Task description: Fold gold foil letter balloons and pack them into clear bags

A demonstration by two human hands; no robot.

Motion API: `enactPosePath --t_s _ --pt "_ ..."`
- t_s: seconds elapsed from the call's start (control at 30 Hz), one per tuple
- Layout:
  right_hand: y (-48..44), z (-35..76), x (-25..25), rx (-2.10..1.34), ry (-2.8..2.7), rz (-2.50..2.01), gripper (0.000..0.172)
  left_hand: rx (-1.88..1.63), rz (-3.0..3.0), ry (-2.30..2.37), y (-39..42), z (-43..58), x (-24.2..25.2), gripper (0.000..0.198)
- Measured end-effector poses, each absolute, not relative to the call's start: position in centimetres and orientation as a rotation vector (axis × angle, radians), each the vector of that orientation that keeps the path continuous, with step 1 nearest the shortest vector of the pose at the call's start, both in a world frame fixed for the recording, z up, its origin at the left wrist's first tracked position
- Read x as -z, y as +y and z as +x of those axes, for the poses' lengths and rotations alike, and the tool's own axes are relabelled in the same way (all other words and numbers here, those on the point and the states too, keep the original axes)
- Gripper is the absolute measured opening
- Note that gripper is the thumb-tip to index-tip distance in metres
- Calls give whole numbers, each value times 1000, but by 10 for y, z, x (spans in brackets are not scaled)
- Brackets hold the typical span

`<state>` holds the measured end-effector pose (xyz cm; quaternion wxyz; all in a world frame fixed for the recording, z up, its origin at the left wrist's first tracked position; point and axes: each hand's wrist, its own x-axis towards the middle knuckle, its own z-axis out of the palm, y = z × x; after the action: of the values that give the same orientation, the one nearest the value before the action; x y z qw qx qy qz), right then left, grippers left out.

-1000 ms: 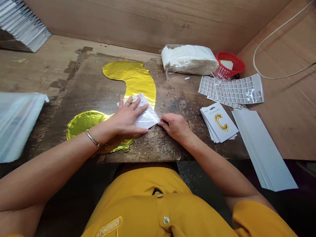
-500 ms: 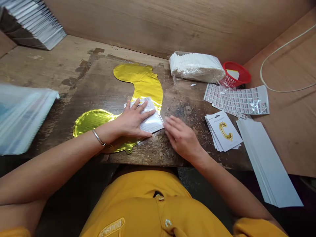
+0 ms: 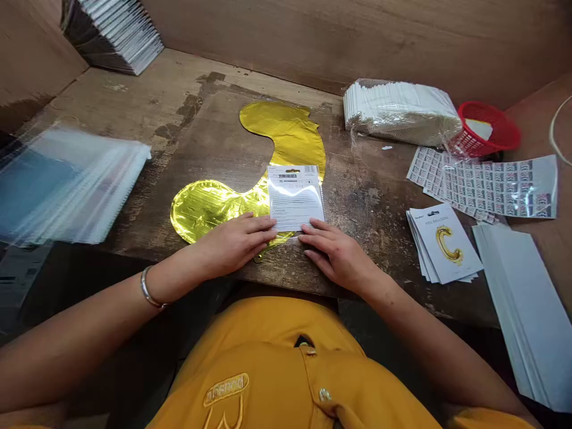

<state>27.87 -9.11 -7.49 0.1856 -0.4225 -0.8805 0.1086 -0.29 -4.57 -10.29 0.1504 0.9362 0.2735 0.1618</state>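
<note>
A white printed card in a clear plastic sleeve [image 3: 295, 196] lies back side up, partly over a gold foil balloon [image 3: 295, 134] that is flat and curved like a C. My left hand [image 3: 239, 241] has its fingers together at the sleeve's lower left corner; its thumb is hidden. At the lower right corner, my right hand [image 3: 337, 253] has bent fingers on the sleeve's edge. Both hands appear to grip the bottom edge. To the right sits a small stack of foil balloon cards [image 3: 449, 244] with a gold C on top.
Clear plastic sleeves [image 3: 84, 179] are piled at the left. Stacked packs [image 3: 120, 36] stand in the far left corner. Bagged white sticks [image 3: 402, 110], a red basket [image 3: 509, 128], sticker sheets [image 3: 500, 185] and long white paper strips [image 3: 522, 304] lie along the right side.
My left hand has slid off the top of the sleeved card to its lower left corner. The card now lies straighter and uncovered. My right hand stays near the lower right corner.
</note>
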Motion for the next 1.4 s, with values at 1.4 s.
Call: enactPosePath --t_s 1.4 --pt "-71 229 86 -320 -2447 -1072 8 -538 2668 756 -46 4 106 34"
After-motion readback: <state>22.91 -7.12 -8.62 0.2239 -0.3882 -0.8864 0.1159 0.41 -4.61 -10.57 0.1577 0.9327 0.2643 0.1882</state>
